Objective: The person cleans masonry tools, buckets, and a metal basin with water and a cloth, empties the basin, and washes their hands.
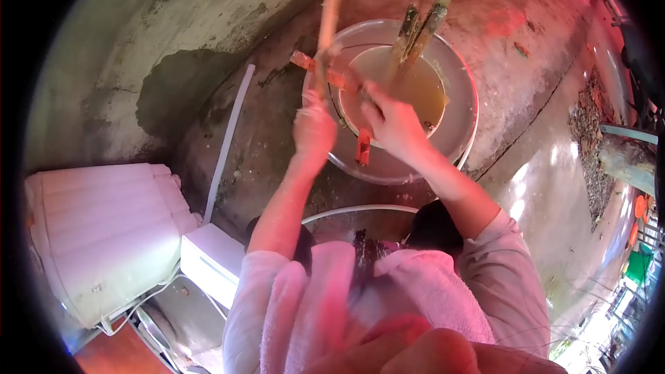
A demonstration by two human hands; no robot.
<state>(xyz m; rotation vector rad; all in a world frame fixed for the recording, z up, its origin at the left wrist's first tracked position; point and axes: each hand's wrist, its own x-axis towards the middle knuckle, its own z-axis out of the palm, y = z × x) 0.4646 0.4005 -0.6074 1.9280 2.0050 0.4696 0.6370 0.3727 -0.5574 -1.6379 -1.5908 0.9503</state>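
Apparently, the left hand (316,131) grasps a long brown wooden stick (331,14) above the round grey basin (463,107); the right hand (395,123) pinches a short reddish piece (337,79) over it, perhaps so drips fall inside.

Left hand (314,131) and right hand (393,122) both curl.

Concrete wall (215,10), eleven o'clock; dark patch (180,86) on it, ten. Slender white pole (230,142), slanting, between nine and ten. Large pale box (111,235), half past eight; smaller white box (211,260) just beside it, eight. Brown debris (593,159), three. Green object (638,264), half past three, too small for me to identify.
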